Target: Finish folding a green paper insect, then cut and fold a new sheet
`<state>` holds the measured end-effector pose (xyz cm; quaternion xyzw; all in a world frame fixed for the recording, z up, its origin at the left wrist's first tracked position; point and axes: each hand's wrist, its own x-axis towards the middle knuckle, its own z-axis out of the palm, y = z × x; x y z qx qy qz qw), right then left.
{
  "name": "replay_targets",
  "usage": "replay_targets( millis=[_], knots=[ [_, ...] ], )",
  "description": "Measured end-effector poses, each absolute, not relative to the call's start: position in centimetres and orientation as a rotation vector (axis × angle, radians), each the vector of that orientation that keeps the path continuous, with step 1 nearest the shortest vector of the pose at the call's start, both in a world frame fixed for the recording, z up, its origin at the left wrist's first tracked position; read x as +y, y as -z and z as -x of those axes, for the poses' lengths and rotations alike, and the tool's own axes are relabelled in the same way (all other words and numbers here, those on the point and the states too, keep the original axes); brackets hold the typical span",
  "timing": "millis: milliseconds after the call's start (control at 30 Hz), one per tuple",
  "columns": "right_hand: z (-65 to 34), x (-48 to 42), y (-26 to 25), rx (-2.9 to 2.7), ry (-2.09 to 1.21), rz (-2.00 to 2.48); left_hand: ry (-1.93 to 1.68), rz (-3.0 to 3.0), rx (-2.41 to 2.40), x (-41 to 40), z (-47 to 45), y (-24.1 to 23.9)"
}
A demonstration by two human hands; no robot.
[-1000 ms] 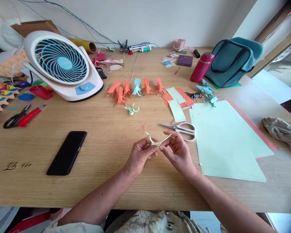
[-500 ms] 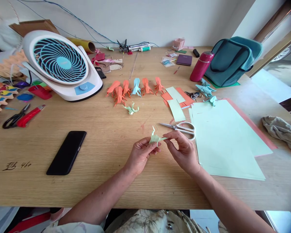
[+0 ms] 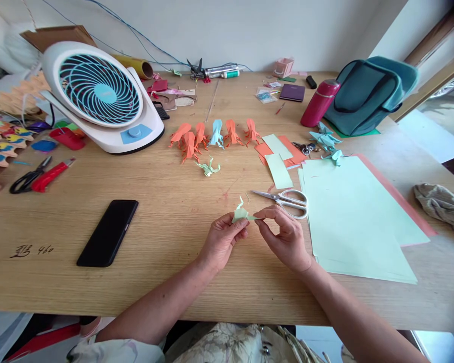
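Between my hands is a pale green folded paper figure (image 3: 240, 214), with one thin bent strip pointing up and another out to the right. My left hand (image 3: 224, 239) pinches its body between thumb and fingers. With thumb and forefinger, my right hand (image 3: 283, 234) grips the tip of the right-hand strip. Just beyond the hands lie white-handled scissors (image 3: 287, 200), blades pointing left. Farther off rests a finished-looking pale green origami figure (image 3: 209, 167). Behind it stand several orange origami figures (image 3: 189, 146) and a light blue one (image 3: 216, 133).
Large pale green sheets (image 3: 355, 217) lie on the right, by small cut pieces (image 3: 279, 170) and keys (image 3: 306, 148). A black phone (image 3: 108, 233) lies left, with a fan (image 3: 109, 98) behind it. A red bottle (image 3: 320, 103) and teal bag (image 3: 366, 96) stand at the back right.
The whole view has shifted slightly, so the table things sit a little farther right. Both hands keep hold of the paper figure, with barely any change in their grip.
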<state>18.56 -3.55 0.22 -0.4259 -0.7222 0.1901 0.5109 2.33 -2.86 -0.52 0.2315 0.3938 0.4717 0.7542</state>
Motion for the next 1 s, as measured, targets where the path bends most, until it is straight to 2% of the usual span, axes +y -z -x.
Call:
replay_targets(
  millis=[400,500,733,1000],
  knots=[
    [-18.1,-3.6,0.7,-1.512,-0.881,1.122,-0.965,-0.435,0.87,-2.8,-2.3,0.7],
    [-18.2,-3.6,0.5,-1.543,-0.842,1.102,-1.008,-0.531,0.896,-2.9,-2.3,0.6],
    [-18.3,-3.7,-0.5,-1.701,-0.522,0.998,-1.146,-0.856,0.928,-3.3,-2.3,0.8],
    [-18.5,-3.6,0.0,-1.705,-0.52,0.959,-1.086,-0.839,0.982,-3.4,-2.2,0.4]
  ],
)
